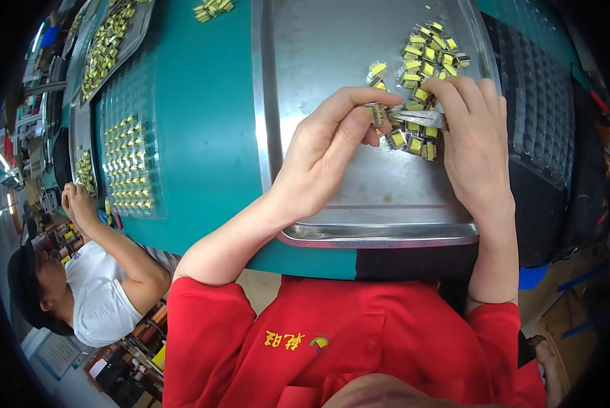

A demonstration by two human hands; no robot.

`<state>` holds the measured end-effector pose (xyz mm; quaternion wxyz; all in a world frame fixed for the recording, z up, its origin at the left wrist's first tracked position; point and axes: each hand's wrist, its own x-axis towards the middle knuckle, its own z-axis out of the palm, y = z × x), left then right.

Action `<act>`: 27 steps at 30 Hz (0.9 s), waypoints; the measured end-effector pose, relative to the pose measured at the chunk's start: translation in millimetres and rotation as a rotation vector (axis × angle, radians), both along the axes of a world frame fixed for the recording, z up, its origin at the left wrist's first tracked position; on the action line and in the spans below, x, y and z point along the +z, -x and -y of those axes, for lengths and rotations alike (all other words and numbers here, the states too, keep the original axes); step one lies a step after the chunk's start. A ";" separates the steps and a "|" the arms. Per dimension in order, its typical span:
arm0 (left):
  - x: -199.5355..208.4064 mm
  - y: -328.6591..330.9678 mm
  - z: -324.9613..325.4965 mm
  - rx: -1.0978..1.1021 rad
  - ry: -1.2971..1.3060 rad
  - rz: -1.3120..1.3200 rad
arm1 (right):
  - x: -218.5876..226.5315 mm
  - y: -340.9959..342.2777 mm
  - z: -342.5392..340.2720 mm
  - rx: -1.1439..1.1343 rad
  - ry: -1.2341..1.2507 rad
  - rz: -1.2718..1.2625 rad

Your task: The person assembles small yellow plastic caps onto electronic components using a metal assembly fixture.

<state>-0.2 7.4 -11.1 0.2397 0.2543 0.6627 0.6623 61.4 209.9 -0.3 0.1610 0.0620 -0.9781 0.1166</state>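
My left hand point(318, 149) pinches a small transformer point(377, 114) with a row of metal pins between thumb and fingers. In my right hand point(478, 146) is a pair of metal tweezers point(420, 118), its narrow tips touching or very close to the pins. Both hands are above a shallow steel tray point(332, 187). Right behind the tweezers lies a loose pile of yellow-taped transformers point(429, 68), partly hidden by my right hand. A few more transformers point(378, 71) lie just beyond my left fingertips.
Left of the tray, a clear plastic tray point(129, 170) holds rows of yellow parts on the green tabletop point(203, 149). A dark cavity tray point(536, 115) stands at the right. At far left, a co-worker in a white shirt point(101, 296) handles parts beside other metal trays point(145, 20).
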 end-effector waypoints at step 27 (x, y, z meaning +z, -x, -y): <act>2.5 -7.2 -1.7 0.056 0.052 -0.034 | -0.9 -3.2 13.9 -0.003 -0.063 0.025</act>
